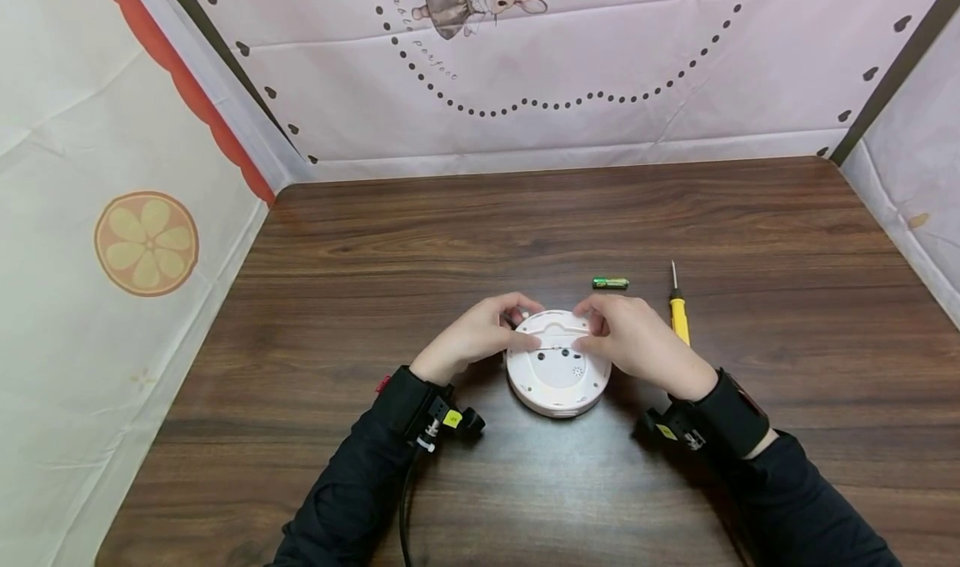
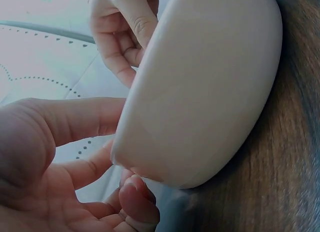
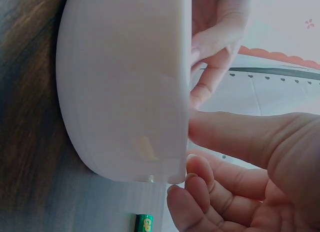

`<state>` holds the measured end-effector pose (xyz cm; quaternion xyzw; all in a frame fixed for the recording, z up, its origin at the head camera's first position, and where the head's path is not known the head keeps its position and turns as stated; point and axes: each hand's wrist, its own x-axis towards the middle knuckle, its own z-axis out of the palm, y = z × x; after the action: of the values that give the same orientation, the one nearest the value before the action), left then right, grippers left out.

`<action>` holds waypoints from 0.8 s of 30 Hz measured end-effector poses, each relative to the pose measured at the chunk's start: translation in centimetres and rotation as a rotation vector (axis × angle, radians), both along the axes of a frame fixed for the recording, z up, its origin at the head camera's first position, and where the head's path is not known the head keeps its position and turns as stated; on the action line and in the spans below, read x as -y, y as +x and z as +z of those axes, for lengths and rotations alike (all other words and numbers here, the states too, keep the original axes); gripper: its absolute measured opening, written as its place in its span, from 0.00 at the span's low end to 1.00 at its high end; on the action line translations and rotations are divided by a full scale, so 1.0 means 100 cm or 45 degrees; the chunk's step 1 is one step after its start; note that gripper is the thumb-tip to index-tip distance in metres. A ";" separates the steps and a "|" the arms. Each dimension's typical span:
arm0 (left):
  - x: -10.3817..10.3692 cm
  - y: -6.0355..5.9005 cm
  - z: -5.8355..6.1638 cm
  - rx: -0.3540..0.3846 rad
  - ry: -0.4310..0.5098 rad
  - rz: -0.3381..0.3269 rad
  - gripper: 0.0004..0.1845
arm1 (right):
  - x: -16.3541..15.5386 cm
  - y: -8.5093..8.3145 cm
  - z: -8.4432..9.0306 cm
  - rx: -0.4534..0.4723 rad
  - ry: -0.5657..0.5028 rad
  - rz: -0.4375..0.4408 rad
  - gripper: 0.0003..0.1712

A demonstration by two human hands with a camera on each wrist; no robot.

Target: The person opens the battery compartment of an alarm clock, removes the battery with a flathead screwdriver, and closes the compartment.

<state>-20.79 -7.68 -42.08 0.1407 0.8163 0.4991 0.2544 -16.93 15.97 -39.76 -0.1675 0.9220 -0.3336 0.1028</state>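
Both hands are curling over the far half of a round white device (image 1: 558, 373) lying on the wooden table (image 1: 525, 225): the left hand (image 1: 474, 335) and right hand (image 1: 637, 339) are pinching its rim, fingertips hiding the cover. 1 green battery (image 1: 610, 283) and a yellow screwdriver (image 1: 678, 310), partly hidden by the right hand, are lying just beyond.

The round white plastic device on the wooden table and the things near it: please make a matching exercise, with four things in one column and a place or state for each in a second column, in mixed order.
Things:
1. round white plastic device
2. small green cylindrical battery
3. yellow-handled screwdriver
4. dark brown wooden table

Places or states:
A. lies alone behind the hands
B. carries everything else
C. touched by the left hand and the right hand on its far edge
D. lies beside the right hand, metal tip pointing away from the person

Pairs: 1-C, 2-A, 3-D, 4-B
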 end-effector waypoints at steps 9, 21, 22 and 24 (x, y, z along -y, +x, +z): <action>0.000 -0.002 -0.003 0.082 0.062 0.014 0.22 | -0.002 -0.001 -0.002 0.006 -0.006 0.011 0.20; 0.002 0.002 0.000 -0.033 0.001 -0.027 0.19 | 0.000 0.005 -0.003 -0.116 0.002 0.112 0.09; 0.002 0.002 0.000 -0.043 -0.009 -0.030 0.19 | 0.000 0.006 -0.004 -0.127 0.000 0.112 0.08; 0.002 0.003 0.001 -0.061 -0.021 -0.035 0.19 | 0.001 0.006 -0.004 -0.146 -0.001 0.113 0.07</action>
<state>-20.51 -7.87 -41.97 0.1618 0.8243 0.4852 0.2427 -16.37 15.86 -40.18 -0.2269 0.9180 -0.3189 0.0643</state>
